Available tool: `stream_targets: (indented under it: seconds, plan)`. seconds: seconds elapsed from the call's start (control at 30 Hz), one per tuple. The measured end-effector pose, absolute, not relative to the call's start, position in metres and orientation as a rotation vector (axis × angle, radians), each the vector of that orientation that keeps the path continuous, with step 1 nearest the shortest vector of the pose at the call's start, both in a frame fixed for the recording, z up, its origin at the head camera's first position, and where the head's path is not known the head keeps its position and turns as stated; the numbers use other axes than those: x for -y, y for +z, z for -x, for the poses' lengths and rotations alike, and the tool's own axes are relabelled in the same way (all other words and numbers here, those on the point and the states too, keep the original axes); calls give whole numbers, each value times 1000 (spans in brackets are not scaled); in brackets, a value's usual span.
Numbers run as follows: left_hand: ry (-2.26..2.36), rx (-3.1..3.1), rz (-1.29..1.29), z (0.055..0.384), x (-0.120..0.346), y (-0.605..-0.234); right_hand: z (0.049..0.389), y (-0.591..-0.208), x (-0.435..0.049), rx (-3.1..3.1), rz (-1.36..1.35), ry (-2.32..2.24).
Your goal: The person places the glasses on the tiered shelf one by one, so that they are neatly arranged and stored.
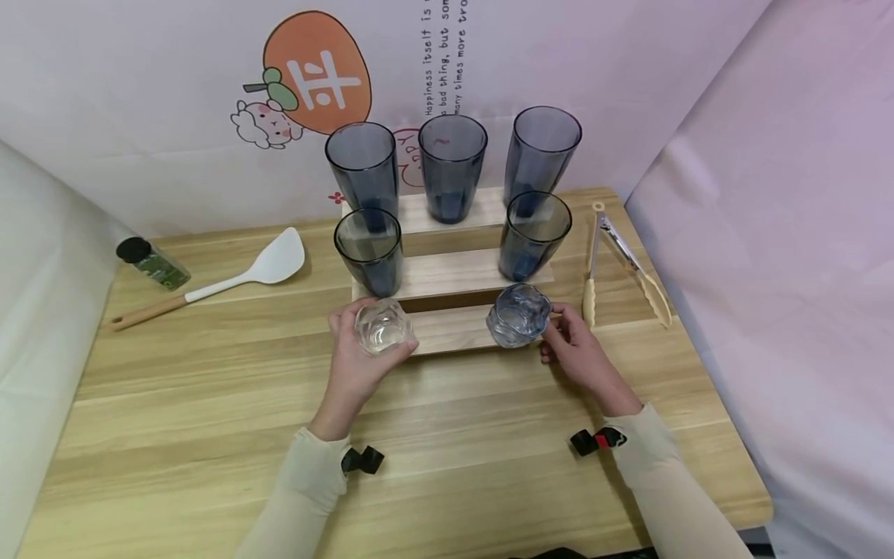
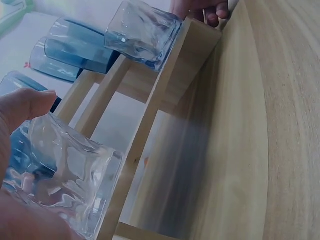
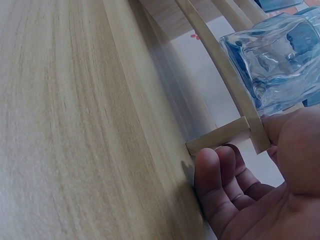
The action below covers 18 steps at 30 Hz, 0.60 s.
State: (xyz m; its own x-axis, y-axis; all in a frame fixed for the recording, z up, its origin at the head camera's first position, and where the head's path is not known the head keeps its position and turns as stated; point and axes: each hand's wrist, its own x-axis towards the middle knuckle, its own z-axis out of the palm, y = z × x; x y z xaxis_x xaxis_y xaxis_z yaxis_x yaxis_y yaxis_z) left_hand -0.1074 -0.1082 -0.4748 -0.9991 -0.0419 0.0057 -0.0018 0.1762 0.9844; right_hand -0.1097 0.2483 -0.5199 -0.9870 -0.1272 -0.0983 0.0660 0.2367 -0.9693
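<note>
My left hand (image 1: 359,353) grips a clear wavy-sided glass (image 1: 384,328), its thumb across the front and its fingers around the left side. That glass is at the left end of the lowest step of a wooden stepped rack (image 1: 450,330). At the step's right end stands a bluish wavy glass (image 1: 518,317). My right hand (image 1: 578,351) is at its right side, thumb and index finger by the glass. In the right wrist view its other fingers (image 3: 207,172) hang loosely curled beyond the board's end, not around the glass.
Two shorter blue-grey tumblers (image 1: 370,252) (image 1: 534,237) stand on the middle step. Three taller ones (image 1: 452,171) stand along the top step. Tongs (image 1: 625,264) lie right of the rack. Leftward lie a white spatula (image 1: 278,256) and a black-capped jar (image 1: 154,264).
</note>
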Motion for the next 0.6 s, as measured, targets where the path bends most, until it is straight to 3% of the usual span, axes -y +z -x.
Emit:
stream_targets:
  seconds: [0.6]
  plan:
    - [-1987,2294,33,108,104,-477,112,-517,-249,-2367,82,-1840]
